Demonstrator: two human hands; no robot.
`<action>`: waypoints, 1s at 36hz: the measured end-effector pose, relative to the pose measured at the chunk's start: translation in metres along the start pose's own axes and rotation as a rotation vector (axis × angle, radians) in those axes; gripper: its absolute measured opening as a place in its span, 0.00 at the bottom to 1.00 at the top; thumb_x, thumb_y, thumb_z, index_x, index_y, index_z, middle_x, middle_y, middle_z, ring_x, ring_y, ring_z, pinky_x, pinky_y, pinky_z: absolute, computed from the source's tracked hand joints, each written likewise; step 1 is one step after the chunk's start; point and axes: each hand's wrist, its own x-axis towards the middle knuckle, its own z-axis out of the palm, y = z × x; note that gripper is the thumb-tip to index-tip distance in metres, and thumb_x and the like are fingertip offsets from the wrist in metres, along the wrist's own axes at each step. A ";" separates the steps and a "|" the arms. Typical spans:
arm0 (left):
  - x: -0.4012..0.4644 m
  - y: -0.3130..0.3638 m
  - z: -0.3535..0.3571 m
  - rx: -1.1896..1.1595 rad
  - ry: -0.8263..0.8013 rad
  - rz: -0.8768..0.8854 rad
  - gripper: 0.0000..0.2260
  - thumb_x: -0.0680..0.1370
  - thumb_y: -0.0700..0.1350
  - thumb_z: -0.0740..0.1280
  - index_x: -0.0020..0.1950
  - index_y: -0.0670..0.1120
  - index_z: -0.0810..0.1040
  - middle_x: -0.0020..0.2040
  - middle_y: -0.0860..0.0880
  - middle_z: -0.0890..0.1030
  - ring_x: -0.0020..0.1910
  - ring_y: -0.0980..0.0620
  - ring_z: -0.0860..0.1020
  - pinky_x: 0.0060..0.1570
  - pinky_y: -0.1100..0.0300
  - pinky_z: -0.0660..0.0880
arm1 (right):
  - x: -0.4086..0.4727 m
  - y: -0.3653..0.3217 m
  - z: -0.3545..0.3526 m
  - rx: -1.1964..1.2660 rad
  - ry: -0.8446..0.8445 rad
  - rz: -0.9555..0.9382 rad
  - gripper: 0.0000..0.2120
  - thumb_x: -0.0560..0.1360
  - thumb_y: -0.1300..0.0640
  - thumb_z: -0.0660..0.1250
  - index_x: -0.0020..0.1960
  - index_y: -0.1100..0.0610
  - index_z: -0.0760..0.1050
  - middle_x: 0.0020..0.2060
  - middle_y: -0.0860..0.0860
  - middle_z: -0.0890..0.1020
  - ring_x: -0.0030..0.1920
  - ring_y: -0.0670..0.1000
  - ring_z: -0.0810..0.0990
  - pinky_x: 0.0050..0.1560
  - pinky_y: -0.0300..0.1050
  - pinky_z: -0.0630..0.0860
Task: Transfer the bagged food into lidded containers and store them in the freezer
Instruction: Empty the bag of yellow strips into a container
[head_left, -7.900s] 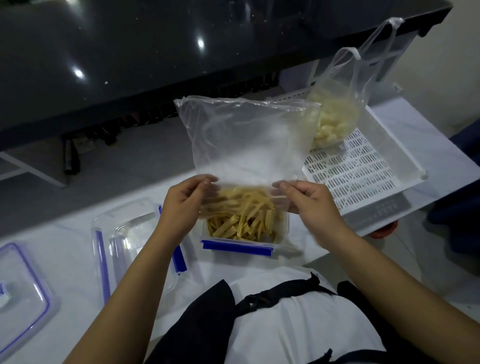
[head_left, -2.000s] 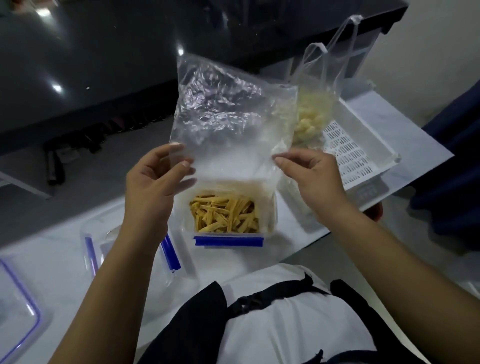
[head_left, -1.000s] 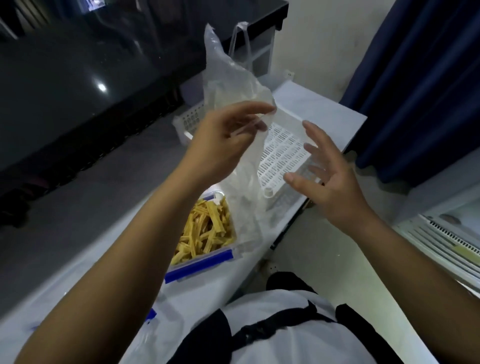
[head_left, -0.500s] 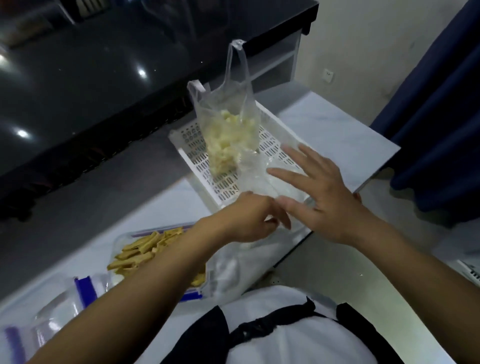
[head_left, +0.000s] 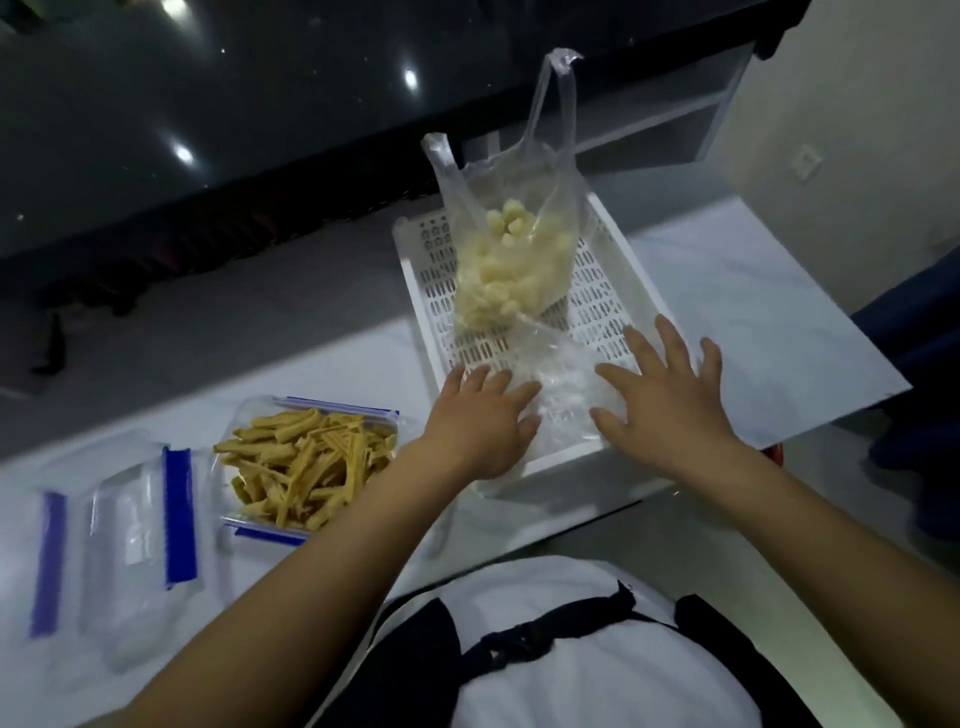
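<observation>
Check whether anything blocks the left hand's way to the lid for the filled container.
Nothing visible does. The lid lies bare on the table just left of the filled container. The left hand rests on the empty bag in the tray, right of both.

Under both hands lies a crinkled, clear empty bag of thin glossy plastic, on a white perforated plastic tray. Beyond the fingers stands a filmy translucent food bag; left of the left hand, a clear, glossy plastic container on a smooth, pale marble-look table.

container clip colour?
Blue clips on the clear container, head view.
</observation>
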 end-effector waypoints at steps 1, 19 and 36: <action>0.002 0.002 0.001 0.006 -0.017 0.004 0.24 0.85 0.59 0.47 0.81 0.57 0.53 0.83 0.48 0.54 0.81 0.43 0.51 0.78 0.44 0.43 | 0.000 0.000 0.000 0.031 0.022 -0.013 0.27 0.79 0.36 0.57 0.76 0.42 0.64 0.82 0.52 0.51 0.80 0.58 0.40 0.74 0.66 0.40; -0.004 0.020 0.003 -0.205 0.038 0.140 0.23 0.85 0.60 0.51 0.80 0.59 0.57 0.83 0.49 0.53 0.82 0.45 0.48 0.78 0.45 0.46 | -0.030 0.014 -0.010 0.074 -0.002 -0.039 0.44 0.70 0.23 0.35 0.76 0.41 0.63 0.81 0.48 0.56 0.81 0.55 0.45 0.75 0.68 0.42; -0.211 -0.078 0.058 -0.731 0.693 -0.608 0.28 0.81 0.57 0.64 0.80 0.55 0.61 0.82 0.49 0.58 0.81 0.49 0.52 0.78 0.42 0.55 | -0.055 -0.151 -0.037 0.372 0.092 -0.736 0.35 0.73 0.28 0.50 0.75 0.42 0.67 0.79 0.46 0.61 0.80 0.50 0.52 0.77 0.62 0.49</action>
